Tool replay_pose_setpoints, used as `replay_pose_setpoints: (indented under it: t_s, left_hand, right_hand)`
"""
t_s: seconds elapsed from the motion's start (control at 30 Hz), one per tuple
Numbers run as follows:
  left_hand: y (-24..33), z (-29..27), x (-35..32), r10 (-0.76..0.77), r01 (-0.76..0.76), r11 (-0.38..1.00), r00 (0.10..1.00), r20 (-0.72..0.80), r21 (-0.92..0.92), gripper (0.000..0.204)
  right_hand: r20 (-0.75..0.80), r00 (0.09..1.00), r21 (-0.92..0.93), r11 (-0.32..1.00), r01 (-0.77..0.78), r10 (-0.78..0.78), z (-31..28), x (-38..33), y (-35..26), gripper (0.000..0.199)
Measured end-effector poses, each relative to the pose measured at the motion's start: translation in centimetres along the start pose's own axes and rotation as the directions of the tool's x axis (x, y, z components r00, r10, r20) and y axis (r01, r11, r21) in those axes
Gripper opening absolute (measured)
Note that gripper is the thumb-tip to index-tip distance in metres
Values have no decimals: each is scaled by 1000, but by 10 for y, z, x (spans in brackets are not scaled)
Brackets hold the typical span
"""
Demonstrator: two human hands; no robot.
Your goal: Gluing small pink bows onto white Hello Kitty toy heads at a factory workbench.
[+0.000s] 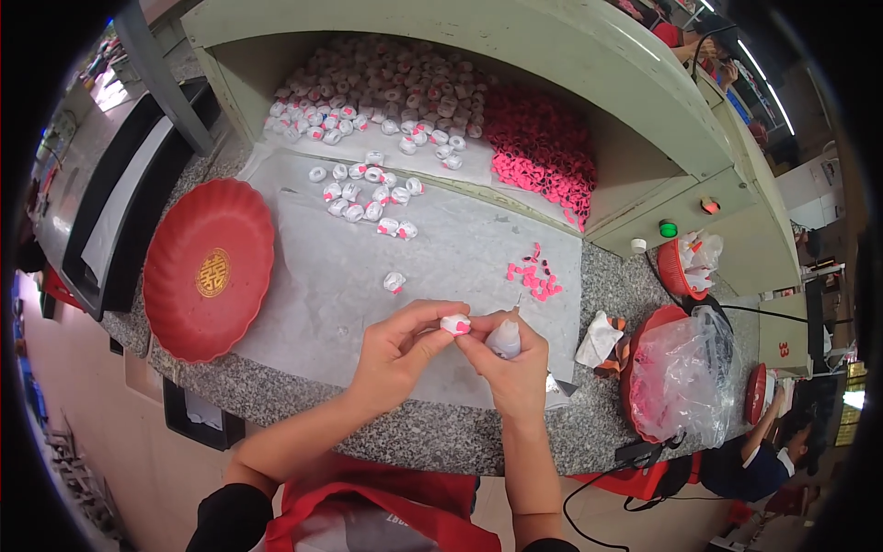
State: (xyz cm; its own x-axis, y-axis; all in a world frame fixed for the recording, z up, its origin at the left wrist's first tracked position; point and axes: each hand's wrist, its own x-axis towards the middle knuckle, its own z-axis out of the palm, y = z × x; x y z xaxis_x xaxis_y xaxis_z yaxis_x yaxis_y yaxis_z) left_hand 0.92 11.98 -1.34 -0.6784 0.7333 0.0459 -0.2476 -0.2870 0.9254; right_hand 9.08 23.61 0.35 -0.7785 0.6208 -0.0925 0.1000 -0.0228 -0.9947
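While many white pieces (368, 198) await on the table (432, 432), pinching one pink-tipped white piece (455, 324) between left hand (400, 354) and right hand (510, 363), the latter also gripping a small white bottle (504, 339).

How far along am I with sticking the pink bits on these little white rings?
Done, it seems: a loose cluster of rings with pink on them lies on the grey sheet. In hand: the left hand and right hand pinch one white ring with a pink piece on it. Left: a big heap of rings and the pink pieces, so most appears ahead.
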Motion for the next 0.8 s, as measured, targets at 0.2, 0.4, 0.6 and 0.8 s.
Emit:
replay_pose_setpoints:
  t_s: [0.2,0.4,0.6,0.8]
  left_hand:
    - [-4,6,-2,-23,27,999,995,-98,44,25]
    - [-10,-8,-7,-77,71,996,991,-105,-59,26]
    - [-6,-4,-2,-198,151,927,975,-104,-344,36]
    - [5,-6,-7,-89,82,989,995,-45,-125,23]
  right_hand:
    - [4,1000,-34,999,-2,3,-1,-5,-1,12]
    - [69,996,-70,996,59,-54,-3,-8,2,14]
    - [81,884,-151,871,468,-461,-1,-4,2,21]
    - [155,912,40,924,379,-381,-3,-6,5,20]
